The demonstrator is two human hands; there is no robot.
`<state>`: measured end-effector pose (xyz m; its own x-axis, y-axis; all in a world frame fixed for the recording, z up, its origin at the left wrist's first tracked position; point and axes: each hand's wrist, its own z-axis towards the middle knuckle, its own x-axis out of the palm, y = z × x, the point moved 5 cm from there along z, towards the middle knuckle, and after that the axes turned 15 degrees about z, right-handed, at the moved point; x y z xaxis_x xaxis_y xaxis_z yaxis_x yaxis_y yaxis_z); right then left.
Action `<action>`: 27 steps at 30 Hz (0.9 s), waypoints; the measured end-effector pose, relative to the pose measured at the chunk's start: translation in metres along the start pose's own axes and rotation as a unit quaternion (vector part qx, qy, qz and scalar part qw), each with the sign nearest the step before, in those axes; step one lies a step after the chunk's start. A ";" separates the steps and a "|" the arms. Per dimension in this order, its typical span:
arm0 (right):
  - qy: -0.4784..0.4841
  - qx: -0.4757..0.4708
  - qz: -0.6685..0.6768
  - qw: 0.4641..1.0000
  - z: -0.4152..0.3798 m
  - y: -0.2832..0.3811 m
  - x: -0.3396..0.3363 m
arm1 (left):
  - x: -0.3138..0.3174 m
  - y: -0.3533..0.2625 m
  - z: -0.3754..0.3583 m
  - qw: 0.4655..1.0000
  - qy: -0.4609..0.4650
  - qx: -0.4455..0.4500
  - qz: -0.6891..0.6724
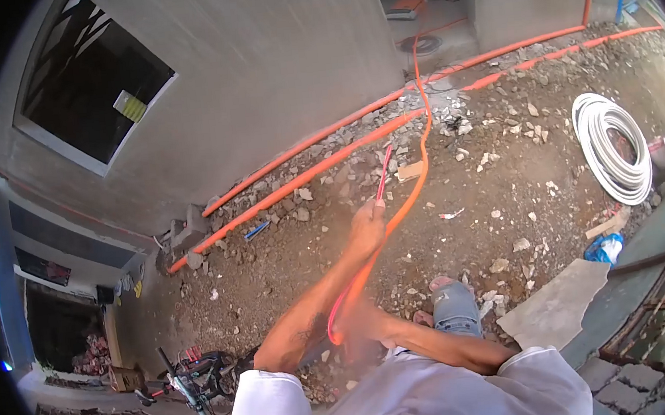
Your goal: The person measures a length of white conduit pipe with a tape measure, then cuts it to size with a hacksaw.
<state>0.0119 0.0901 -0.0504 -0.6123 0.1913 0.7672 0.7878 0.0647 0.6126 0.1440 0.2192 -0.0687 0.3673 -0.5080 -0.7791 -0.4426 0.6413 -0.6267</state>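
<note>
My left hand (368,226) reaches out over the dirt, its fingers closed around a thin pink wire (384,172). One length of the wire sticks out beyond the fist, and more of it loops back toward my body. Right beside this hand passes an orange flexible tube (422,168), which runs from the doorway down to my waist. My right hand (358,329) is close to my body, where tube and wire come together; motion smears its fingers.
Two orange pipes (298,180) lie along the grey wall (254,63). A white hose coil (593,152) rests on the rubble at right, near a broken flat slab (554,306). A bicycle (198,392) is at lower left. Stones litter the ground around my foot.
</note>
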 end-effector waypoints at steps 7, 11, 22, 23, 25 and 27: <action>0.073 0.152 -0.001 0.986 -0.012 -0.036 -0.006 | 0.077 0.072 -0.046 0.973 0.214 -0.079 0.039; 0.032 0.203 -0.037 0.978 -0.024 -0.048 -0.001 | 0.099 0.123 -0.071 0.942 0.306 -0.140 -0.006; -0.203 0.216 -0.041 0.954 -0.031 -0.070 -0.089 | 0.089 0.145 -0.081 0.957 0.195 -0.209 -0.045; -0.217 0.231 -0.053 0.947 -0.024 -0.058 -0.083 | 0.071 0.120 -0.084 0.946 0.207 -0.239 -0.069; -0.142 0.210 -0.095 0.963 -0.010 -0.038 -0.070 | 0.064 0.093 -0.089 0.917 0.184 -0.269 -0.229; -0.140 0.257 -0.047 0.955 -0.002 -0.043 -0.073 | 0.057 0.083 -0.086 0.911 0.204 -0.270 -0.236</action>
<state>0.0225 0.0713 -0.1327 -0.6963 0.4115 0.5881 0.7037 0.5527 0.4465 0.0579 0.1937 -0.1657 0.3350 -0.8963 -0.2904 -0.6926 -0.0253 -0.7209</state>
